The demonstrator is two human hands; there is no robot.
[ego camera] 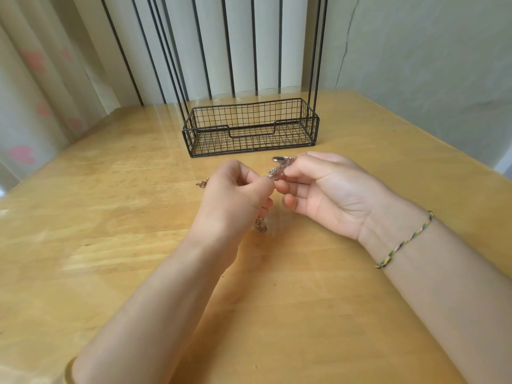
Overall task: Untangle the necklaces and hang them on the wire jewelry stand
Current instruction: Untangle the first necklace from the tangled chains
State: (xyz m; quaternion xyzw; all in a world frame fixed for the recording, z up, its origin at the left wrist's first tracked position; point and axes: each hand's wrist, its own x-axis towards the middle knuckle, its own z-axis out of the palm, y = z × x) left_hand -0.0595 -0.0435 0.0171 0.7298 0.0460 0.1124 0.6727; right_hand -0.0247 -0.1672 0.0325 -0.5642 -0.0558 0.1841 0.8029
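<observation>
A tangle of thin rose-gold necklace chains (277, 171) stretches between my two hands above the table. My left hand (235, 195) has its fingers curled round the chains; a loop (261, 226) hangs below it and a short end (202, 184) sticks out to its left. My right hand (321, 189) pinches the other end, where a small ring or clasp (278, 159) pokes up above the fingers. The black wire jewelry stand (250, 127) is just beyond my hands, its basket base on the table and its thin upright rods rising out of view.
The wooden table (124, 217) spreads wide around my hands, with its far edge behind the stand and its right edge slanting down the right side. A curtain (41, 79) hangs at the left and a wall (415, 51) stands at the right.
</observation>
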